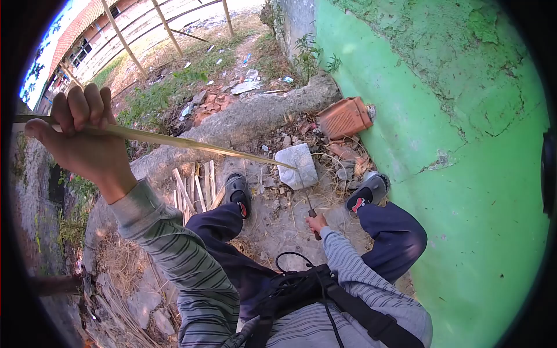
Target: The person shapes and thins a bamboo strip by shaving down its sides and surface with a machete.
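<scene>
My left hand (pixel 87 142) is raised at the left, its fingers wrapped round a long, pale bamboo strip (pixel 191 144). The strip slopes down to the right, and its far end lies over a whitish block (pixel 294 158) on the ground between my feet. Low in the middle, my right hand (pixel 317 223) is closed on the dark handle of a knife (pixel 312 213). Its thin blade points away from me towards the block and the strip's end. Whether the blade touches the strip is too small to tell.
Split bamboo strips (pixel 200 188) lie beside my left shoe (pixel 237 191). An orange hollow brick (pixel 346 118) rests against the green wall (pixel 464 232) on the right. A low rough concrete ledge (pixel 249 119) crosses ahead, with rubble and litter around it.
</scene>
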The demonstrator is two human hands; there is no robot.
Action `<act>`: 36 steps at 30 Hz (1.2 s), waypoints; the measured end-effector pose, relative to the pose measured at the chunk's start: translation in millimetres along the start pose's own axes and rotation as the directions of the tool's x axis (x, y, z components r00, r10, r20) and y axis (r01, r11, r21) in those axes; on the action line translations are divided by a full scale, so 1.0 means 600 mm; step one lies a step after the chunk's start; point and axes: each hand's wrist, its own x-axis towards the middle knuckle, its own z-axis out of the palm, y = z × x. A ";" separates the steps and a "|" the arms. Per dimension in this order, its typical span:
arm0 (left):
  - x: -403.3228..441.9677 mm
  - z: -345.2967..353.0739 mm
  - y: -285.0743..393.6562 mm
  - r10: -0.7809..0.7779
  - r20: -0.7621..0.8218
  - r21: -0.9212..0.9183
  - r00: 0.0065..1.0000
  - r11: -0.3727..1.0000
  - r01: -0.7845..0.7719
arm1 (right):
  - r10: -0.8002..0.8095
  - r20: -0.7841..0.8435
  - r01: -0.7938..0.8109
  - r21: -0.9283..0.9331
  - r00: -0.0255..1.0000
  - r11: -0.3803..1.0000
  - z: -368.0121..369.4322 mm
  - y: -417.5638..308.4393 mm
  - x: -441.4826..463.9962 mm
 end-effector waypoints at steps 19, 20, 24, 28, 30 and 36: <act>-0.037 0.029 0.028 0.030 -0.107 0.015 0.994 0.999 -0.029 | 0.055 0.011 -0.056 0.154 0.998 0.986 0.012 0.006 -0.016; -0.043 0.027 0.034 0.034 -0.110 0.002 0.993 0.999 -0.034 | 0.046 0.012 -0.047 0.156 0.999 0.987 0.009 -0.001 -0.022; -0.045 -0.025 0.094 0.036 0.022 -0.151 0.999 0.988 -0.033 | -0.075 -0.025 0.073 -0.062 0.997 0.995 0.003 -0.015 -0.058; -0.035 -0.051 0.203 0.133 0.093 -0.165 0.987 0.979 -0.116 | -0.197 0.012 0.196 -0.143 0.980 0.970 0.021 -0.049 -0.056; -0.024 -0.083 0.283 0.178 0.132 -0.128 0.975 0.979 -0.161 | -0.232 0.027 0.233 -0.160 0.972 0.959 0.036 -0.086 -0.063; -0.042 -0.061 0.511 0.573 -0.494 0.456 0.654 0.811 -0.366 | -0.220 0.045 0.223 -0.065 0.974 0.973 0.039 -0.166 -0.068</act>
